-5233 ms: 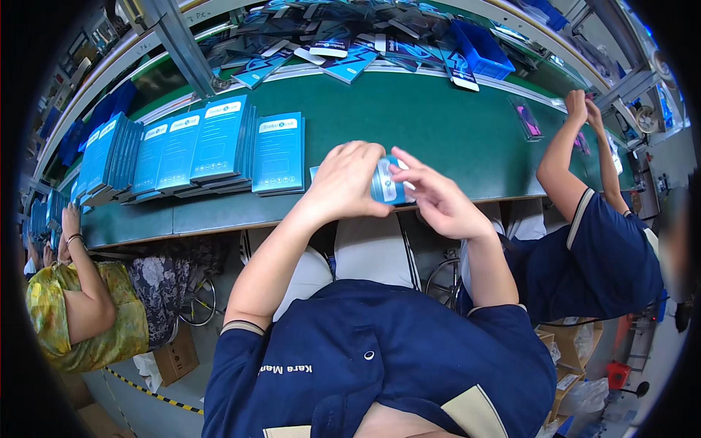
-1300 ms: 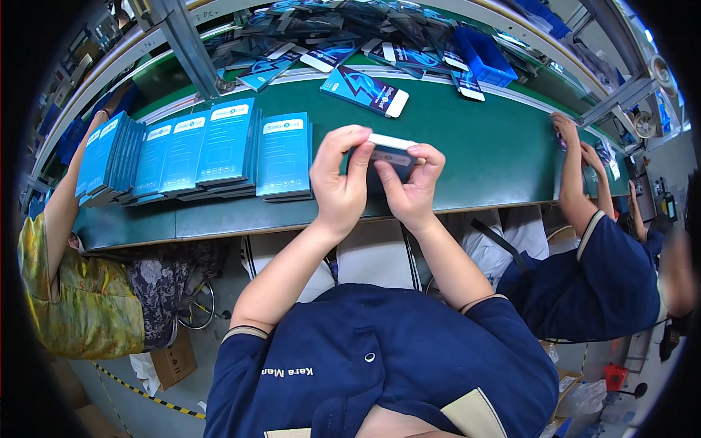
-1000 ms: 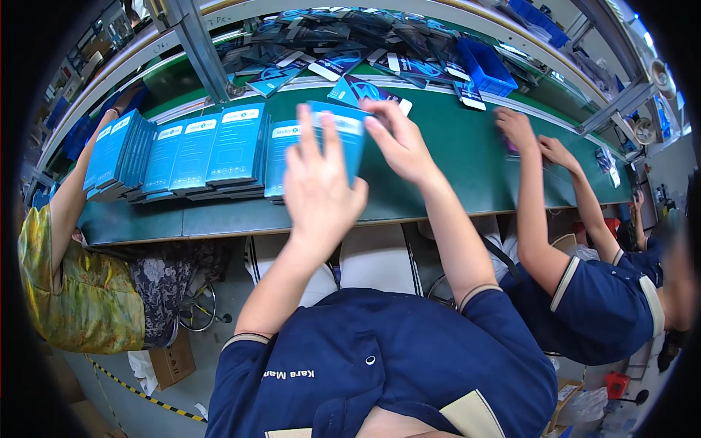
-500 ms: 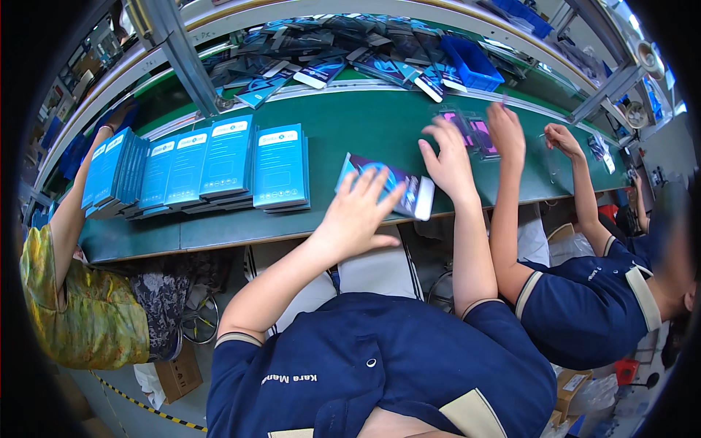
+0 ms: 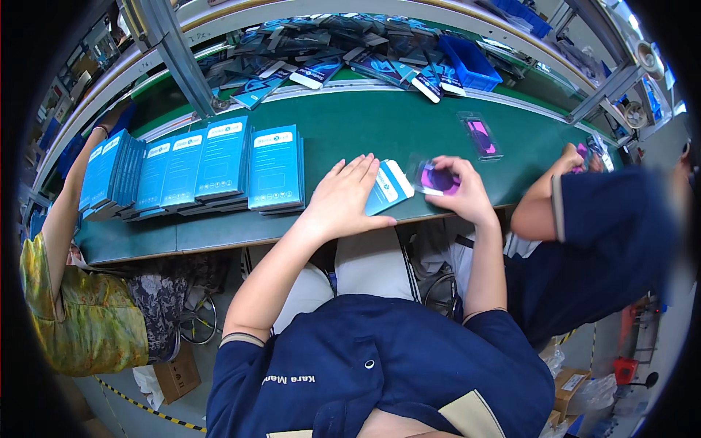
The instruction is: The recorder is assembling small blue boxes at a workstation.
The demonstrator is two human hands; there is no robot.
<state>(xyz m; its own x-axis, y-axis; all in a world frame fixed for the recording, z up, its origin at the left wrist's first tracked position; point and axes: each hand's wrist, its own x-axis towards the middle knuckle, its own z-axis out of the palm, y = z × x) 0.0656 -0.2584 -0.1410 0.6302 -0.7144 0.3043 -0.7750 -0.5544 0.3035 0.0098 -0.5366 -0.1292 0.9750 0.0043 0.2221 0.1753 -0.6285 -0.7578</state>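
Note:
My left hand (image 5: 343, 196) lies palm down with fingers stretched out, over a blue flat carton (image 5: 385, 191) on the table. The carton's white end flap (image 5: 399, 177) stands open toward the right. Closed around a clear plastic blister pack (image 5: 435, 177) with a pink and black insert, my right hand (image 5: 465, 191) holds it at the flap end. Whether the pack's edge enters the carton cannot be made out. A second blister pack (image 5: 480, 136) rests farther back on the green table (image 5: 328, 117).
Stacks of blue cartons (image 5: 275, 169) stand to the left. Behind a metal rail, many loose cartons (image 5: 318, 71) lie heaped beside a blue bin (image 5: 471, 64). At right a co-worker's hands (image 5: 577, 159) handle a pink item; another person's arm (image 5: 69, 182) reaches in at left.
My right hand has come back from the packs with one blister pack. The carton now shows its light-blue side, flap open. The co-worker at right has drawn the hands away to the right.

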